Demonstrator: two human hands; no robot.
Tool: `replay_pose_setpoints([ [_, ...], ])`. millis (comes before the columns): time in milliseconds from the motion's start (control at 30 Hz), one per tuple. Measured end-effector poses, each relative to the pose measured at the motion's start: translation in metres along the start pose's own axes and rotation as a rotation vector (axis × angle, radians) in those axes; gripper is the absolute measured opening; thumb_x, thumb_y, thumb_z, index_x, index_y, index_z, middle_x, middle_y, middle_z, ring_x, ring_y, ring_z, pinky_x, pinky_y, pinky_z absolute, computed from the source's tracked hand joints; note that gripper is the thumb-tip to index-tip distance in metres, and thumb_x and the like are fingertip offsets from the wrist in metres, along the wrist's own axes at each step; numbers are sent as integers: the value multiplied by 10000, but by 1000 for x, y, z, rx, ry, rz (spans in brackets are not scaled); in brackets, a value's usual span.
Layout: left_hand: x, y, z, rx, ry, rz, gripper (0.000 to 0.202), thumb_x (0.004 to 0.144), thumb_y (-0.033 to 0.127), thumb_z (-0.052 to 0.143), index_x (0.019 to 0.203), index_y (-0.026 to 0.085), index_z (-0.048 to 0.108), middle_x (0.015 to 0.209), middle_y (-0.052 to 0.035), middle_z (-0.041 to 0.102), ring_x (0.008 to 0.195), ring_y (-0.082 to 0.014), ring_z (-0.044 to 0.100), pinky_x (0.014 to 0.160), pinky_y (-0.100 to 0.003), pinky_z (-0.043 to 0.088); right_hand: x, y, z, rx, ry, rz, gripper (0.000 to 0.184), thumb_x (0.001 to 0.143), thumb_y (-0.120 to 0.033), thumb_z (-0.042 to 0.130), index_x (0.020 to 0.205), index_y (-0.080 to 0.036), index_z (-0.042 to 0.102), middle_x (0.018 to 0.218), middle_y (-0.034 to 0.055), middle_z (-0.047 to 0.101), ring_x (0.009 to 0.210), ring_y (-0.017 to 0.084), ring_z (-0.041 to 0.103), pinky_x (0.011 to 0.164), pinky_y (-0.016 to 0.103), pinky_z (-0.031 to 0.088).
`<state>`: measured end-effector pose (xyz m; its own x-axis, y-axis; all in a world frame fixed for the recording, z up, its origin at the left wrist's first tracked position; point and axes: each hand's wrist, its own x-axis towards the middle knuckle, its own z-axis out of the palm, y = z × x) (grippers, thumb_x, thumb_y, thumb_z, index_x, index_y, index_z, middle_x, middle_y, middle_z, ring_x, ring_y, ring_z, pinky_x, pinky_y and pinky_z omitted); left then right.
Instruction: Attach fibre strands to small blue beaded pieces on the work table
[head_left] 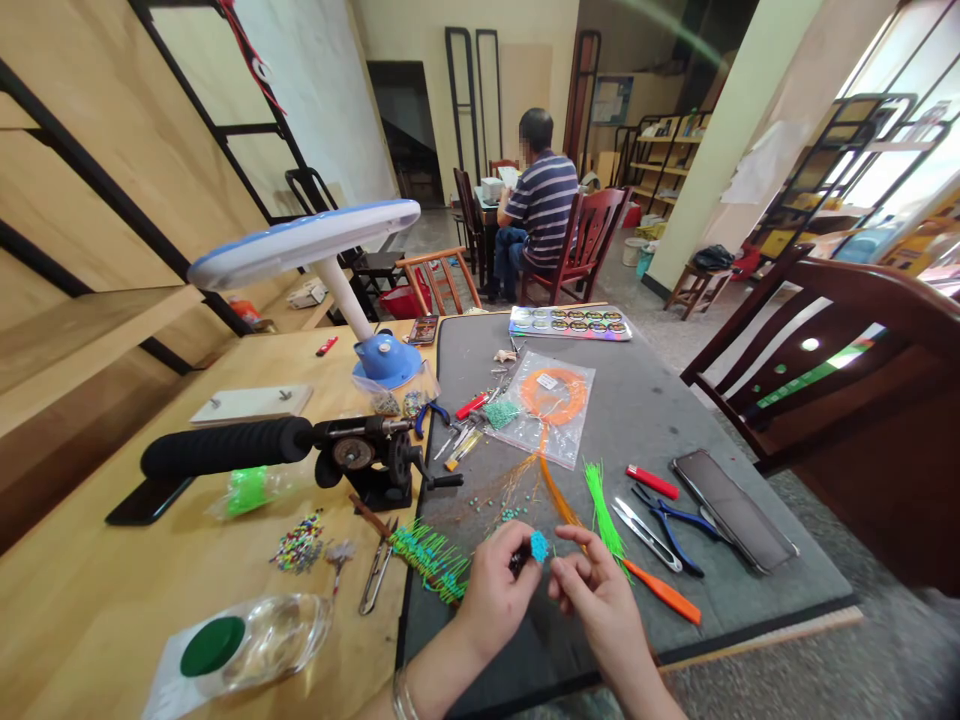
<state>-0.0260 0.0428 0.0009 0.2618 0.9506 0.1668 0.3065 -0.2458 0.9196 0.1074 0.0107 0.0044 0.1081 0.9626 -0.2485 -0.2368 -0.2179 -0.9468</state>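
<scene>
- Left hand (491, 590) pinching turquoise beaded piece (538, 546); right hand (596, 600) open beside it
- Beaded strands (429, 562) left of piece: apparently done
- Bare green strands (601, 510) right of piece: apparently remaining

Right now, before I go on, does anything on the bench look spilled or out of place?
Yes: a loose scatter of mixed-colour beads lies directly on the wooden tabletop, left of the grey mat, in no container, so it looks spilled.

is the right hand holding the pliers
No, the blue-handled pliers lie on the grey mat, while the right hand is at a small turquoise piece.
</scene>
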Motion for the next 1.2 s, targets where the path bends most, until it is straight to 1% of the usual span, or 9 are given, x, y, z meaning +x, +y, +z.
replay_pose_setpoints([
  [133,0,0,-1,31,-15,41,100,843,209,546,750,181,573,735,-26,581,694,-158,517,624,-234,355,-2,0,0,35,-10,22,556,645,-546,734,1013,-185,526,499,-48,577,422,95,462,417,188,355],
  [333,-1,3,-2,20,-24,60,127,858,230,532,748,183,572,751,-37,597,708,-163,537,637,-240,381,-3,0,2,70,-4,54,557,647,-543,734,1021,-188,524,503,-52,584,399,85,451,399,174,345],
  [533,-1,6,-1,-2,-22,62,143,859,233,520,736,189,577,761,-43,606,722,-170,546,651,-245,394,-2,1,2,105,12,71,535,650,-522,743,1014,-191,532,503,-54,579,393,85,450,390,169,333],
  [833,-1,2,-1,-8,-20,47,138,856,265,538,754,188,591,773,-48,624,730,-176,552,662,-251,399,-4,2,1,94,-5,58,542,660,-523,736,1030,-190,522,508,-51,580,401,81,443,396,168,334],
  [1000,-2,4,-1,-1,-30,54,141,866,251,523,751,186,574,765,-42,607,724,-168,544,657,-246,390,-3,0,2,100,3,62,554,656,-515,741,1040,-185,516,510,-51,583,401,78,439,397,166,338],
  [1200,-2,7,-2,-11,-30,55,139,852,217,523,726,189,574,738,-33,586,696,-161,527,628,-239,370,-2,2,2,150,24,62,521,670,-491,742,1043,-196,528,524,-54,581,404,79,445,397,165,328],
])
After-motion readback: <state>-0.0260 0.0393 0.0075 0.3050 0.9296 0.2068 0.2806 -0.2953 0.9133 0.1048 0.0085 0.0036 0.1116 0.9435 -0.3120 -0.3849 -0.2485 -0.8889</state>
